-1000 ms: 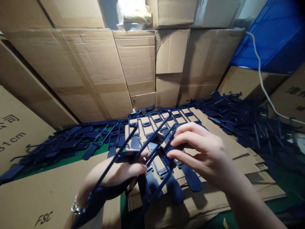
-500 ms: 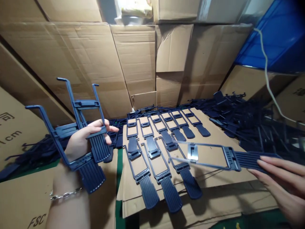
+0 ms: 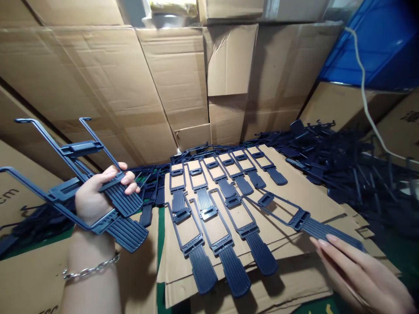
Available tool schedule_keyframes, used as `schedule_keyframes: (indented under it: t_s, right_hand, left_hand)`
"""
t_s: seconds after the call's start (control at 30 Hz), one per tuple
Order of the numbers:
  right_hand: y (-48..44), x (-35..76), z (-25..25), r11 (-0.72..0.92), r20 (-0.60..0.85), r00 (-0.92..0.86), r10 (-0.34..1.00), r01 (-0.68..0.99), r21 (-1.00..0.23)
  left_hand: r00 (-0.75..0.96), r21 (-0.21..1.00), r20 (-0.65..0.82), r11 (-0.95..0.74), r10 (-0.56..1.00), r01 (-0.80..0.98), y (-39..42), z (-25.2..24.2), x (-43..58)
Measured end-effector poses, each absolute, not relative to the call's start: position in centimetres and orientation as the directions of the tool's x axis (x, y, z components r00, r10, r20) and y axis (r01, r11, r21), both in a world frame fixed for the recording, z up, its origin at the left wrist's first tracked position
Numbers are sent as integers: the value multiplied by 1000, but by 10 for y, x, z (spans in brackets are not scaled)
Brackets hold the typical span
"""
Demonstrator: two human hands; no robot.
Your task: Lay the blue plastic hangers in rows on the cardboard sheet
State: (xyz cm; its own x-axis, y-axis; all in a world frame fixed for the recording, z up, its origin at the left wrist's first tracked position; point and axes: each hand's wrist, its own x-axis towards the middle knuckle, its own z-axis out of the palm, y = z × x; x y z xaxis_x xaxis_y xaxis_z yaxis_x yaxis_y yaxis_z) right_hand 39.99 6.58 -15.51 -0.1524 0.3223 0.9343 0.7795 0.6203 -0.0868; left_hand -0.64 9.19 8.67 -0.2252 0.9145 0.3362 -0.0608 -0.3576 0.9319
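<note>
The only legible print is "cm", in dark letters on the cardboard carton [image 3: 13, 192] just left of the left hand [image 3: 94, 198]. Dark printed characters on the edge carton [image 3: 407, 131], well beyond the right hand [image 3: 360, 279], are cut off and unreadable.

Your light is dim and cool, from overhead — the blue parts [image 3: 225, 244] drop soft shadows toward you on the cardboard sheet [image 3: 294, 187]. The boxes [image 3: 176, 78] bow near the corners; the right-hand pile [image 3: 360, 174] sinks into murk.
</note>
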Motion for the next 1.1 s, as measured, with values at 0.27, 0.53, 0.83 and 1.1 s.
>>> schedule_keyframes:
  t_s: [0.27,0.53,0.83,1.1]
  right_hand:
    - [57,392,-168,648,860,-395,324,755,102]
    - [54,405,-172,595,790,-491,366,777,207]
    - [39,375,-173,592,834,-311,456,806,-23]
    - [43,345,-149,704,856,-374,357,710,16]
  left_hand:
    - [-198,936,335,-350,921,-45,93,84,-5]
    - [-191,948,296,-312,936,-60,94,81,-4]
    - [3,996,62,-62,998,58,101,69,22]
    - [267,993,17,-47,964,106,95,50,39]
